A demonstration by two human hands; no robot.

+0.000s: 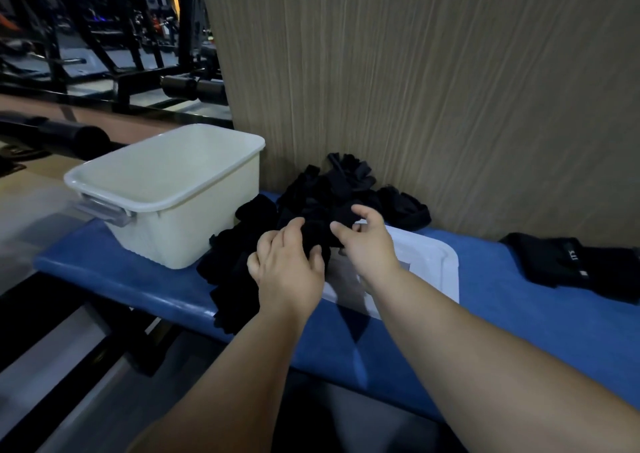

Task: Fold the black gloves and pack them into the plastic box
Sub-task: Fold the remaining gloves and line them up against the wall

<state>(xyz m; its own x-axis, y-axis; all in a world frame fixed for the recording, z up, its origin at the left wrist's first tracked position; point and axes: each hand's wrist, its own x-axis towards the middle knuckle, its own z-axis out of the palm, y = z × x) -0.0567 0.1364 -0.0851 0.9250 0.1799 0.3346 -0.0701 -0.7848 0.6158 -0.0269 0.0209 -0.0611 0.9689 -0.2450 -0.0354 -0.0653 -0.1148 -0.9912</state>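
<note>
- A blue padded bench (519, 279) runs from lower left to right, its back edge against a wood-grain wall panel (415, 71).
- The open white plastic box (194, 231) stands at the bench's left end, with a grey clip handle (104, 212) on its near short side.
- The black gloves (329, 189) are heaped just right of the box and against the panel. Some spill over the bench's front edge.
- A white lid (426, 262) lies flat just right of the heap, and bare blue padding shows beyond it.
- The left hand (287, 269) has its fingers curled over a glove at the heap's front and grips it.
- The right hand (367, 241) is half curled, thumb and fingers apart at the heap's edge. I cannot tell whether it holds any fabric.
- The heap is too dark to tell single gloves apart.
- A separate black glove (571, 262) at far right is cut off by the frame, and its small pale lettering is too blurred to read.
- Dim gym machines (104, 37) stand behind on the left.
</note>
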